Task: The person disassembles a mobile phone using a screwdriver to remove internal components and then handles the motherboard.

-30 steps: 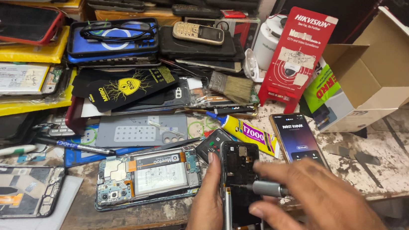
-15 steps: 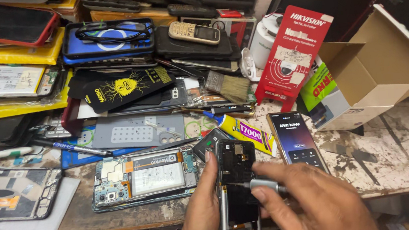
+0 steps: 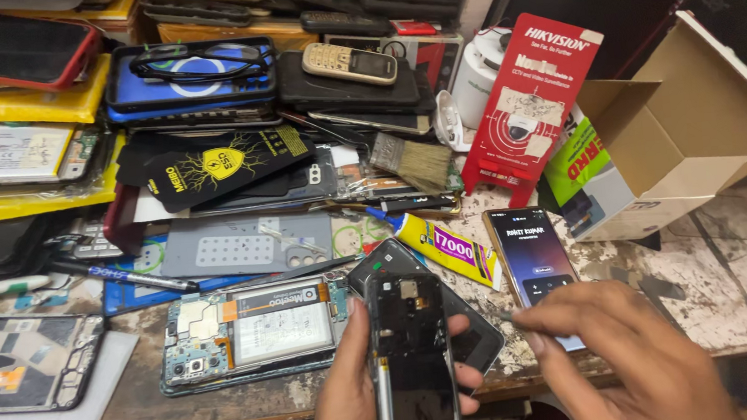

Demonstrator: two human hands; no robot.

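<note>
My left hand [image 3: 345,403] grips a black, stripped phone frame [image 3: 409,339] upright at the bench's front edge, thumb on its left side and fingertips showing on the right. My right hand [image 3: 630,363] is just right of the frame, fingers pinched on a thin metal tool [image 3: 504,315] whose tip points left toward it, a little apart. Behind the frame a dark phone back cover [image 3: 482,346] lies on the bench. To the left lies an opened phone with a white battery [image 3: 252,327].
A lit smartphone [image 3: 531,254] and a yellow glue tube [image 3: 446,247] lie just beyond my hands. A brush [image 3: 414,160], a red package [image 3: 531,94], an open cardboard box [image 3: 686,134], stacked phones [image 3: 197,81] and another dismantled phone [image 3: 14,359] crowd the worn bench.
My right hand, which was over the phone frame with the tool against it, has drawn off to the right. The frame now shows fully in my left hand.
</note>
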